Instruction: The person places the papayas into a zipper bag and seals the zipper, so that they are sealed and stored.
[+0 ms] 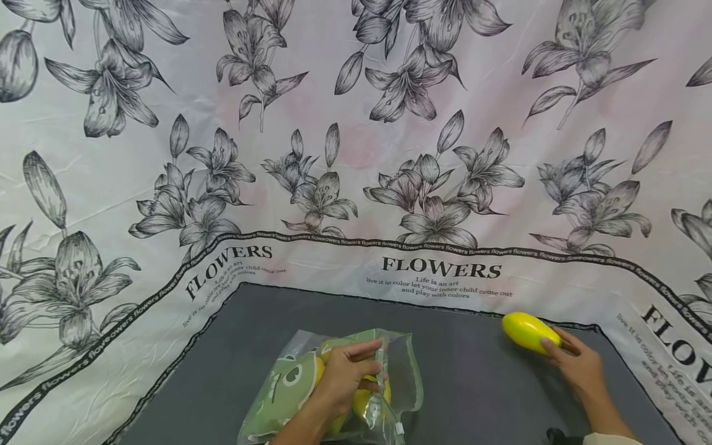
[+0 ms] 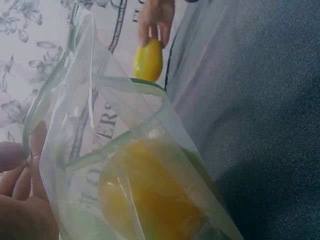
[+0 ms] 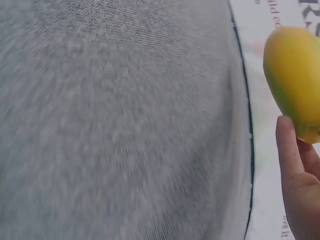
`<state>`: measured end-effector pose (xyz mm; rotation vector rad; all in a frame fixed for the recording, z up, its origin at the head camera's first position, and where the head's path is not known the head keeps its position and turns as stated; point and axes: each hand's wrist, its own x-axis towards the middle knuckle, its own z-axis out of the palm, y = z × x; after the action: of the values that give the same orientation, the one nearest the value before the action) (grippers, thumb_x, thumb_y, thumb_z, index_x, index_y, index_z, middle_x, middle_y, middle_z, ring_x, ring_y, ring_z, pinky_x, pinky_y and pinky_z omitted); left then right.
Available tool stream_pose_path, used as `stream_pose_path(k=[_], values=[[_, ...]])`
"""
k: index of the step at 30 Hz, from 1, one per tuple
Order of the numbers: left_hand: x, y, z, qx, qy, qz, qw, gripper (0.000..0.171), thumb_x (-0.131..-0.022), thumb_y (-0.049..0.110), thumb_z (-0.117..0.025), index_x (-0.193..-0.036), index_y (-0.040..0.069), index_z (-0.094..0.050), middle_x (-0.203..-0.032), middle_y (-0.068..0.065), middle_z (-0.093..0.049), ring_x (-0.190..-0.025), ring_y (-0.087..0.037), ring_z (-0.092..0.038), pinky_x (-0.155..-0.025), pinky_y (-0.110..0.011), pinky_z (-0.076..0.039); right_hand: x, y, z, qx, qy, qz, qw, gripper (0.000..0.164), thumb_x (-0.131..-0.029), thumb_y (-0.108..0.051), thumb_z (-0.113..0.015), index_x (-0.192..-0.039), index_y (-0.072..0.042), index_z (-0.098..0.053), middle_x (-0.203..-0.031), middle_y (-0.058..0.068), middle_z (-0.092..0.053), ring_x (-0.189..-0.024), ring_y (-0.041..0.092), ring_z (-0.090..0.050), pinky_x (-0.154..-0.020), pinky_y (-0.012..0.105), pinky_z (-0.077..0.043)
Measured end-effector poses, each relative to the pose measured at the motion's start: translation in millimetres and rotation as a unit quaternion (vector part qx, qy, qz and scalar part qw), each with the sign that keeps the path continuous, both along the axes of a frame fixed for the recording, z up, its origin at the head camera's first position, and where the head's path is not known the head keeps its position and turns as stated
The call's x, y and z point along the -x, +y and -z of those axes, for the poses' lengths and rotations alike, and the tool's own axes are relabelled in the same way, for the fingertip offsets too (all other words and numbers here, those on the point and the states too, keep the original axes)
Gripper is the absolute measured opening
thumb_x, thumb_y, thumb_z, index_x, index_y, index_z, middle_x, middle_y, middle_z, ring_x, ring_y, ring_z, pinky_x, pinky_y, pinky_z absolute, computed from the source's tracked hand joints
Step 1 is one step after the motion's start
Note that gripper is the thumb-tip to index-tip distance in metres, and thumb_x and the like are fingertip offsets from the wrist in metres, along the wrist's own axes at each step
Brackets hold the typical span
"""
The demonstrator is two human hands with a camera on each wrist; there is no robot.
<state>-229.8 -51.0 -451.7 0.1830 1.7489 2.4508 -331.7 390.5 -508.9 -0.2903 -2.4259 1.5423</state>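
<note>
My right hand (image 1: 578, 364) grips a glossy yellow mango (image 1: 528, 332) by one end, above the right side of the grey surface. In the right wrist view the mango (image 3: 295, 80) shows a greenish tint, with fingertips at its lower end. My left hand (image 1: 339, 377) pinches the zip edge of a clear-and-green slider bag (image 1: 278, 395) with a cartoon face on it. Through the plastic, rounded yellow fruit (image 2: 150, 190) shows inside the bag; its kind is blurred by the film. The bag's mouth faces right, with its slider (image 1: 398, 428) near the lower corner.
A dark grey surface (image 1: 456, 383) lies under both hands. White cloth (image 1: 334, 278) printed with flowers and lettering rises behind it and at its sides. A small black object (image 1: 556, 436) is at the bottom edge near my right sleeve.
</note>
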Motion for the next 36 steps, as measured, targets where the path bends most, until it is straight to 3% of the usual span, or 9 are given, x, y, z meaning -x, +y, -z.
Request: stream_pose_path(k=[3,9,13,18,25,36], values=[[0.2,0,-0.1,0.000,0.001,-0.001,1.0000,0.044,-0.085,-0.007,-0.067,-0.128,-0.007,-0.058,-0.135,-0.026,-0.049,-0.075,-0.029,-0.069,-0.058,-0.029,-0.059,-7.1,0,-6.0,0.031,-0.002,0.003,1.000,0.075,-0.093,-0.037,-0.063,-0.147,0.006,-0.031,-0.136,0.038,-0.037,-0.068,-0.010,-0.053,-0.071,0.029,-0.058],[0.1,-1,0.9,-0.001,0.005,-0.002,1.0000,0.045,-0.085,-0.007,-0.066,-0.129,-0.009,-0.056,-0.136,-0.028,-0.047,-0.073,-0.025,-0.069,-0.058,-0.029,-0.059,-20.6,-1,-17.1,0.039,-0.001,-0.008,0.999,0.073,-0.094,-0.036,-0.062,-0.147,0.004,-0.033,-0.135,0.035,-0.038,-0.073,-0.012,-0.051,-0.075,0.026,-0.057],[-0.3,-1,1.2,-0.001,0.005,-0.001,1.0000,0.045,-0.085,-0.007,-0.065,-0.129,-0.009,-0.056,-0.136,-0.028,-0.047,-0.072,-0.024,-0.069,-0.058,-0.029,-0.059,-33.1,-2,-25.1,0.067,0.020,-0.047,0.996,0.071,-0.092,-0.031,-0.066,-0.146,0.002,-0.035,-0.124,0.017,-0.047,-0.078,-0.009,-0.057,-0.076,0.025,-0.056],[-0.6,-1,0.8,-0.001,0.012,0.003,0.9999,0.046,-0.086,-0.007,-0.065,-0.130,-0.009,-0.054,-0.137,-0.028,-0.046,-0.075,-0.027,-0.069,-0.058,-0.029,-0.059,-49.8,-8,-37.8,0.147,0.049,-0.104,0.982,0.065,-0.090,-0.023,-0.071,-0.145,-0.007,-0.041,-0.114,-0.001,-0.048,-0.086,-0.001,-0.063,-0.080,0.027,-0.055],[-2.1,0,-3.0,-0.003,0.007,0.001,1.0000,0.046,-0.086,-0.007,-0.065,-0.130,-0.009,-0.054,-0.137,-0.025,-0.047,-0.077,-0.029,-0.069,-0.059,-0.030,-0.059,-70.7,-29,-55.0,0.075,0.071,-0.107,0.989,0.061,-0.091,-0.026,-0.069,-0.144,-0.004,-0.045,-0.111,-0.011,-0.053,-0.089,-0.004,-0.062,-0.076,0.024,-0.056],[-4.3,2,-4.3,-0.008,0.001,0.000,1.0000,0.046,-0.085,-0.009,-0.064,-0.130,-0.010,-0.054,-0.137,-0.027,-0.047,-0.077,-0.030,-0.069,-0.059,-0.032,-0.059,-97.1,-60,-64.8,0.120,0.118,-0.160,0.973,0.049,-0.093,-0.010,-0.066,-0.138,0.001,-0.051,-0.111,-0.012,-0.063,-0.093,0.006,-0.065,-0.076,0.028,-0.056]])
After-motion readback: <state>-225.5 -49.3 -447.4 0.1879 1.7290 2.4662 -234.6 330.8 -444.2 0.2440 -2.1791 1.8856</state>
